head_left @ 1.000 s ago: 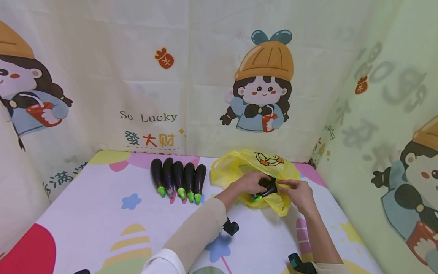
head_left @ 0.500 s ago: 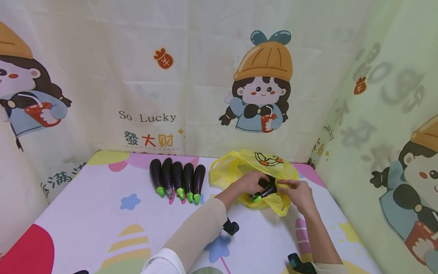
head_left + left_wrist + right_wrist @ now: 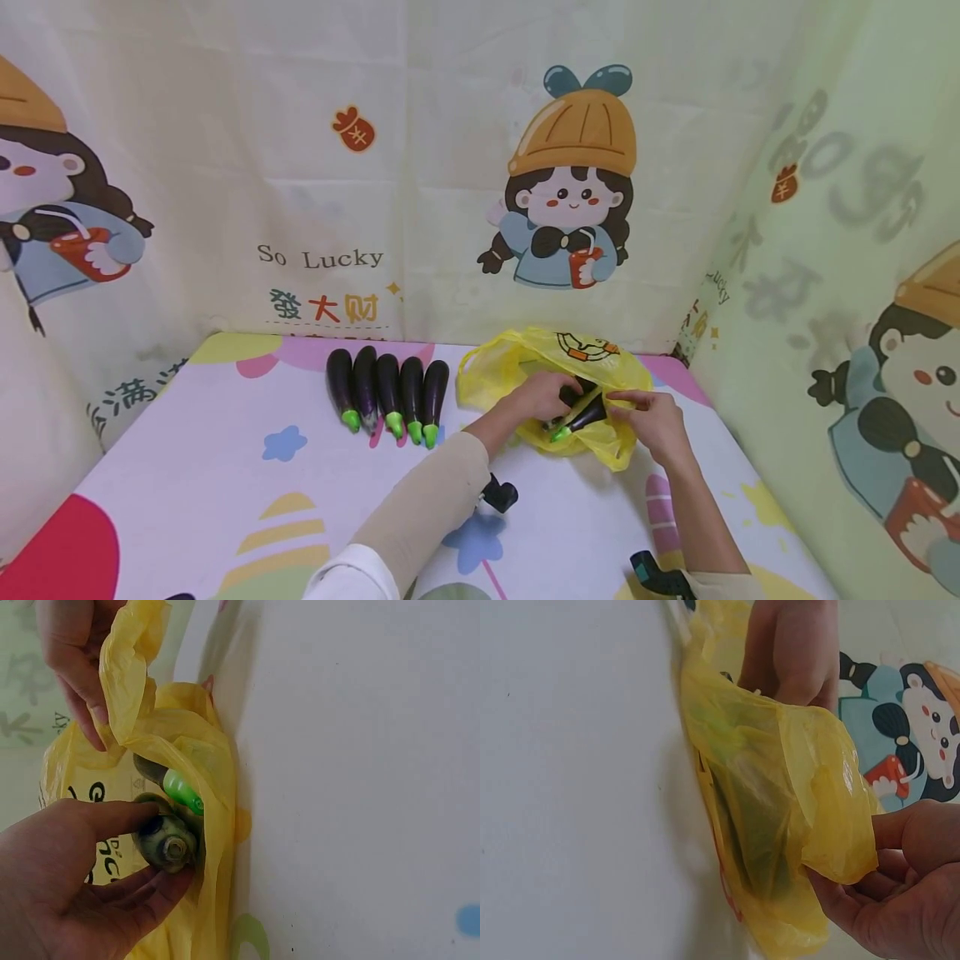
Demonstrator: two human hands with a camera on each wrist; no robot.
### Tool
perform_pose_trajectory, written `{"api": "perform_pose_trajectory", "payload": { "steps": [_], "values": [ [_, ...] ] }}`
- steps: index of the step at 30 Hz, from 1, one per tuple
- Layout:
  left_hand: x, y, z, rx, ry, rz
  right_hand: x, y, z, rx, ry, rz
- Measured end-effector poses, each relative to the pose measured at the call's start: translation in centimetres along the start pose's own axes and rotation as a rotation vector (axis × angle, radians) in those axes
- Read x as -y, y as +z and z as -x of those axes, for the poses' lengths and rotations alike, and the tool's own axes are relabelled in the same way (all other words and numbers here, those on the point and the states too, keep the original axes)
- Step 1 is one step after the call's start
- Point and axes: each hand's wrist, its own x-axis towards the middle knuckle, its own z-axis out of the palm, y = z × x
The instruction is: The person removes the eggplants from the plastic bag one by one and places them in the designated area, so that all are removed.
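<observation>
Within the mouth of the yellow plastic bag, the left hand holds a dull-capped eggplant, thumb on one side of its stalk end and fingers curled round the other, the cut stalk facing the left wrist camera. Just to the right of the left hand, a green-capped eggplant lies in the bag, its bright cap pointing toward the person and its body running away toward the right hand. That hand pinches the near right edge of the bag between thumb and fingers, bunching the thin film; beneath the right hand's grip, the right wrist view shows a dark shape through the plastic. Beyond the left hand, the far side of the bag carries a black and orange print. Well to the left of the left hand stands apart a row of five eggplants, laid side by side with their stalk ends toward the person. Under both hands spreads a white patterned tablecloth, and past them rises a pale wall covering printed with cartoon figures.
</observation>
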Motion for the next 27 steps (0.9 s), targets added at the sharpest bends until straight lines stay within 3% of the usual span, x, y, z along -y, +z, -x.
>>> {"api": "perform_pose_trajectory", "payload": {
  "steps": [6, 27],
  "values": [
    [0.5, -0.2, 0.3, -0.023, 0.036, -0.015, 0.1, 0.0, 0.1, -0.006, 0.002, 0.0],
    [1.5, -1.0, 2.7, -0.057, 0.041, 0.044, 0.3, -0.1, 0.2, 0.013, -0.007, 0.006]
  ]
}}
